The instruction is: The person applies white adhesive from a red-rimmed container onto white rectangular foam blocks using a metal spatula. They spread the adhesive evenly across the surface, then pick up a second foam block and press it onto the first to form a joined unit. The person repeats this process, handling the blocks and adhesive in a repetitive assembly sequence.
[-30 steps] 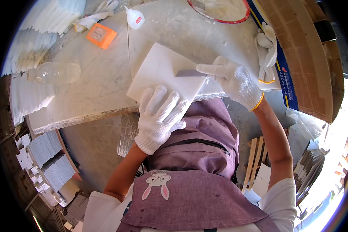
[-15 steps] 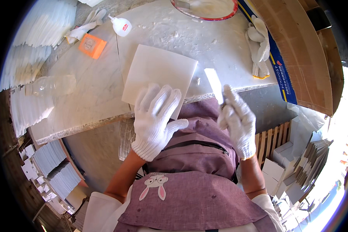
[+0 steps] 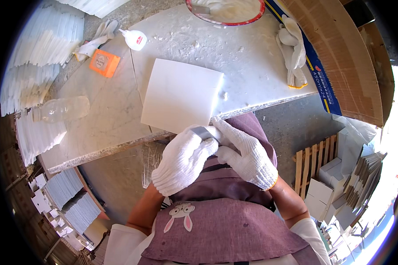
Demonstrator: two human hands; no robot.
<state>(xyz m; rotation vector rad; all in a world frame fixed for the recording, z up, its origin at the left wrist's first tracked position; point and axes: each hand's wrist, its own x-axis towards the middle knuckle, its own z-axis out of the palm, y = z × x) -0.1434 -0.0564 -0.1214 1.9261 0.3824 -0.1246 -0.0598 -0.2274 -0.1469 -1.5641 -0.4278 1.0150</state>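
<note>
While below white tile (image 3: 180, 96), left hand (image 3: 183, 160), right hand (image 3: 243, 152): grips closed on grey strip (image 3: 204, 132).

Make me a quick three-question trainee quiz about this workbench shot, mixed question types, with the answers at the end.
1. True or false: the white square tile lies flat on the marble slab.
2. Multiple choice: what lies on the slab's far-right part? A) a pair of white gloves B) a hammer C) a paint roller
3. Fill in: the left hand and right hand meet around a small ___-coloured piece at the slab's near edge.

Key: 1 true; 2 A; 3 grey. What the grey piece is cannot be told.
</note>
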